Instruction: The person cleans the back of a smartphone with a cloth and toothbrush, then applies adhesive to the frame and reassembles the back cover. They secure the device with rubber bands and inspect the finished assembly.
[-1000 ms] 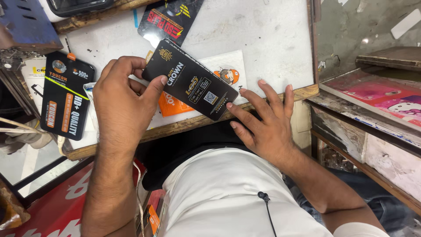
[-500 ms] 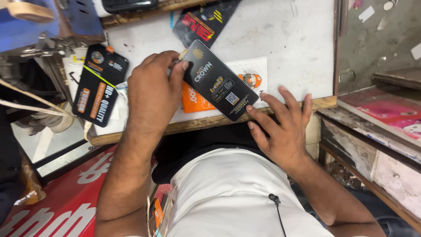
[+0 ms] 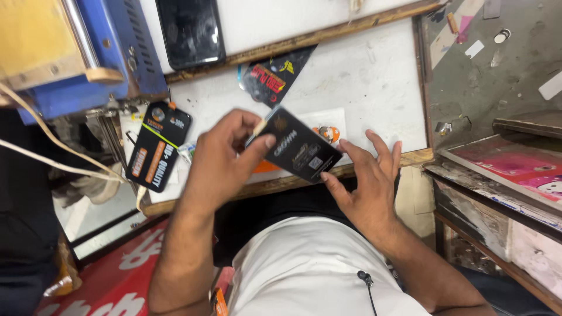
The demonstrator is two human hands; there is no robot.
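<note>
The left hand (image 3: 225,161) holds a flat black packet (image 3: 298,152) in a narrow grip, the thumb on its printed face and the fingers curled at its upper edge. The packet is tilted and lifted just above the white counter (image 3: 374,82). Right of the grip, the right hand (image 3: 366,181) is wide, fingers spread, with fingertips touching the packet's lower corner. Left of the grip, a black and orange packet (image 3: 157,145) lies on the counter. Above the grip lies a black pouch with red print (image 3: 272,79), and further above, a dark phone (image 3: 190,32).
</note>
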